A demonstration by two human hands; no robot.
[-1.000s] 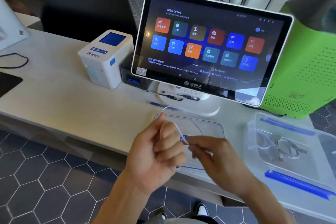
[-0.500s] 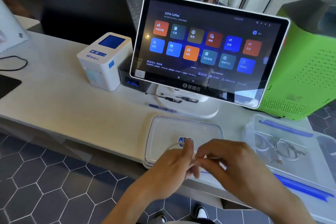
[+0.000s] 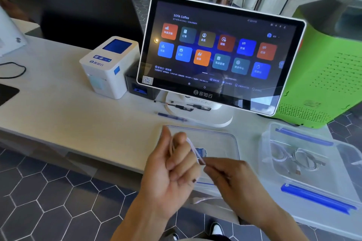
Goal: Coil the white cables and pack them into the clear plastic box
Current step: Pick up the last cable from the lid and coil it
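White and thin, the cable (image 3: 193, 147) runs taut as a short slanting strand between the two hands, above the near edge of the counter (image 3: 58, 115). The left hand (image 3: 172, 170) has its fingers curled around the strand's upper end, with more of the cable showing as pale lines between thumb and palm. The right hand (image 3: 229, 178) pinches the lower end between thumb and fingertips. How much of the cable is already wound cannot be told, as the left hand's fingers hide it.

Just behind the hands a clear lid (image 3: 219, 141) with a small blue label lies flat on the counter. To the right stands the clear plastic box (image 3: 274, 133) with blue clips, holding a loose coil of white cables (image 3: 299, 160). Farther back are a touchscreen terminal (image 3: 219, 53) on a white stand, pens (image 3: 182, 106) at its base, a white label printer (image 3: 109, 66) to its left and a green perforated machine (image 3: 329, 76) to its right.
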